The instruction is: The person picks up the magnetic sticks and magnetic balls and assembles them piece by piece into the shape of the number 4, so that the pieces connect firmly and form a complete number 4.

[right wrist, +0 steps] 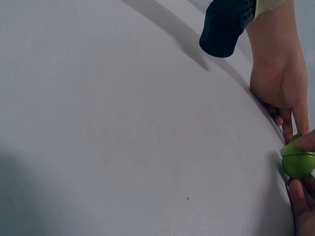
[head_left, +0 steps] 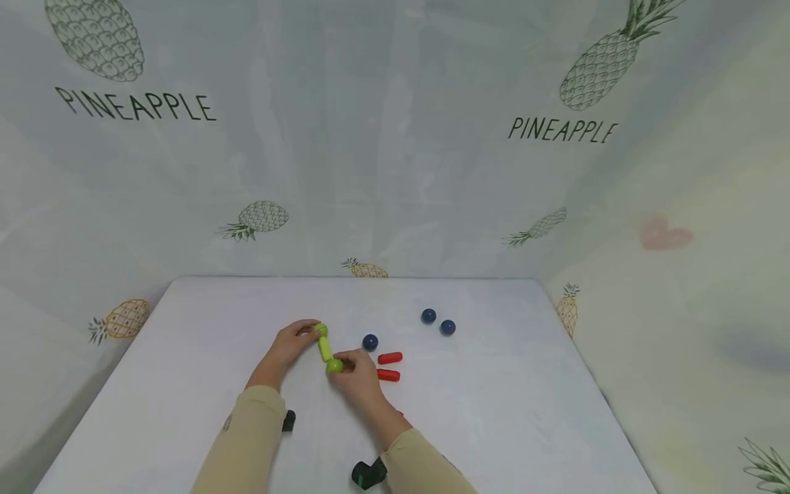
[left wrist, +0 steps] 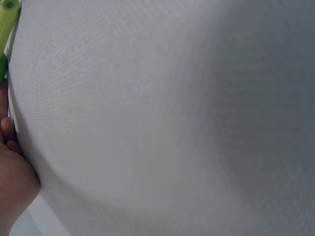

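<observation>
In the head view, my left hand (head_left: 291, 345) pinches a light green ball (head_left: 320, 329) at the far end of a short yellow-green rod (head_left: 324, 349). At the rod's near end, my right hand (head_left: 359, 379) holds a second green ball (head_left: 334, 366) between thumb and fingers. The two balls and the rod stand in one line. The right wrist view shows a green ball (right wrist: 298, 164) with a seam, fingers around it. Only the edge of my left hand (left wrist: 15, 189) and part of the green rod (left wrist: 7, 24) appear in the left wrist view.
Right of my hands lie a navy ball (head_left: 369, 342) and two red rods, one farther (head_left: 390, 357) and one nearer (head_left: 389, 375). Two more navy balls, left (head_left: 428, 315) and right (head_left: 448, 327), sit farther back. A pineapple-print curtain (head_left: 395, 171) rises behind the white table (head_left: 494, 425).
</observation>
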A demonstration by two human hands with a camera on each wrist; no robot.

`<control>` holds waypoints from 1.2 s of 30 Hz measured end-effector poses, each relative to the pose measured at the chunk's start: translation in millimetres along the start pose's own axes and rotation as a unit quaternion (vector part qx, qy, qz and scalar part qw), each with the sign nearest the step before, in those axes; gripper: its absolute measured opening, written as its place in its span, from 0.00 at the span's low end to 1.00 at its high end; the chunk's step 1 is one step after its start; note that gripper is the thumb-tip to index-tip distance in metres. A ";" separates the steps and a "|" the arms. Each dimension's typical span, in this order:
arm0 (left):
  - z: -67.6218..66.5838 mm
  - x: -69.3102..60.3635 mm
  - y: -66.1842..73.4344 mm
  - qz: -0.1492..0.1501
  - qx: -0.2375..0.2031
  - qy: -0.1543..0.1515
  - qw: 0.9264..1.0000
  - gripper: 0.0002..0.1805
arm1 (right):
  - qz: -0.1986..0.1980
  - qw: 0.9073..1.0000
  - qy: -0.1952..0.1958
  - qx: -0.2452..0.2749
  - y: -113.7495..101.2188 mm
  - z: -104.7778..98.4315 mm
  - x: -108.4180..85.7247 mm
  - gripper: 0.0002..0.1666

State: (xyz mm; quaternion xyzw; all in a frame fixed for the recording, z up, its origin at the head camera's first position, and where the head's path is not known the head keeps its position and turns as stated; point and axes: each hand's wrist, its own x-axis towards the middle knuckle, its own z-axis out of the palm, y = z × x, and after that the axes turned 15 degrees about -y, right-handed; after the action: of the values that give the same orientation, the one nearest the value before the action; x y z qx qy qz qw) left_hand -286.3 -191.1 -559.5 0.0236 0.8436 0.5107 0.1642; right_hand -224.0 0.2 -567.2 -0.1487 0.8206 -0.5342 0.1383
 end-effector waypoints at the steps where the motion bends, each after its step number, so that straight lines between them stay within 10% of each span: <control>1: 0.2 0.0 0.2 0.000 0.000 0.000 1.000 0.24 | 0.002 1.000 0.002 0.003 0.7 0.4 0.1 0.17; 36: 0.7 7.0 -7.9 -0.015 -0.003 0.001 1.000 0.24 | 0.041 0.998 0.052 0.007 -0.6 17.7 4.8 0.14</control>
State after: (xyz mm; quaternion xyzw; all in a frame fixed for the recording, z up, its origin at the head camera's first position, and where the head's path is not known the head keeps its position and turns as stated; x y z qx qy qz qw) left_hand -291.6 -192.7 -568.4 0.0103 0.8426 0.5104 0.1714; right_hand -221.5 -16.8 -573.9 -0.0863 0.8281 -0.5412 0.1180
